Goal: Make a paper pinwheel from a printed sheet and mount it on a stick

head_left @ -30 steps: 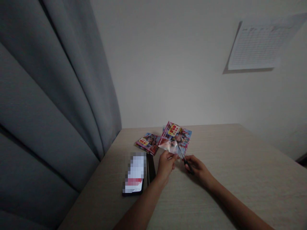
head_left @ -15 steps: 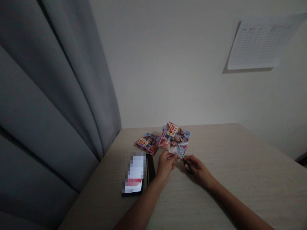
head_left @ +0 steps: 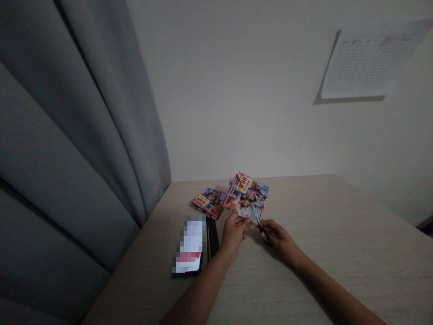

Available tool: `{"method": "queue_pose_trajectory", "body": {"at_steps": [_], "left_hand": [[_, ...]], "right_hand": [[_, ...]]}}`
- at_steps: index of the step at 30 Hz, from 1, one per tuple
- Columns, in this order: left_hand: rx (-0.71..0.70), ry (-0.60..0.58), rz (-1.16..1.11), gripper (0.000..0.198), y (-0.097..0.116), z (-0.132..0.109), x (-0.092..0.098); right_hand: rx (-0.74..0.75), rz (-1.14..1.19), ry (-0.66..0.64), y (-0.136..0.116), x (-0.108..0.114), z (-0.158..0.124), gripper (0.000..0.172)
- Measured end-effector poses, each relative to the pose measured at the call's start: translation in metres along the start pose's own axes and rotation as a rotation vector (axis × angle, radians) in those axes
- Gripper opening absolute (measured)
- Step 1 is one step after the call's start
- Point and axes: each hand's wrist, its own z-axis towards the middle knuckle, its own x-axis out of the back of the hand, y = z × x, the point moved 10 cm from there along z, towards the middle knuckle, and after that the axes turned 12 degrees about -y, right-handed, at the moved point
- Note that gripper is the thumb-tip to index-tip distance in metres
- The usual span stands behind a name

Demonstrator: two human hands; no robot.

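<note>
My left hand (head_left: 234, 231) pinches the near corner of a colourful printed leaflet (head_left: 248, 195) and holds it tilted up above the table. My right hand (head_left: 279, 236) is closed round the dark handles of small scissors (head_left: 259, 220), whose blades reach into the leaflet's lower edge. Both hands hover just over the light wooden table (head_left: 324, 234), close together near its middle.
A second colourful leaflet (head_left: 209, 201) lies flat on the table to the left. A phone (head_left: 190, 244) with a lit screen lies near the left edge, a dark narrow object (head_left: 213, 237) beside it. Grey curtain (head_left: 74, 135) hangs at left; a printed sheet (head_left: 365, 61) is stuck on the wall.
The leaflet's pale folded-over flap, seen a second ago, has dropped flat, so the printed side shows. The scissors blades sit slightly further into the paper. Both hands stay almost in place.
</note>
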Motion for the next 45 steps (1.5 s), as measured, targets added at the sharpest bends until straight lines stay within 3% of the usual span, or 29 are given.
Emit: {"method": "queue_pose_trajectory", "body": {"at_steps": [18, 27, 34, 45], "left_hand": [[0.007, -0.007, -0.013, 0.031, 0.000, 0.001, -0.001], [0.013, 0.008, -0.007, 0.030, 0.002, -0.001, 0.001], [0.011, 0.037, -0.006, 0.034, 0.006, -0.002, 0.004], [-0.046, 0.133, 0.046, 0.039, 0.009, 0.000, 0.021]], "right_hand": [[-0.019, 0.030, -0.015, -0.004, -0.003, -0.001, 0.037], [0.015, -0.103, 0.013, -0.003, 0.003, -0.001, 0.041], [0.035, -0.359, 0.055, -0.011, 0.009, -0.004, 0.043], [0.062, -0.390, 0.030, -0.021, 0.008, -0.010, 0.041]]}}
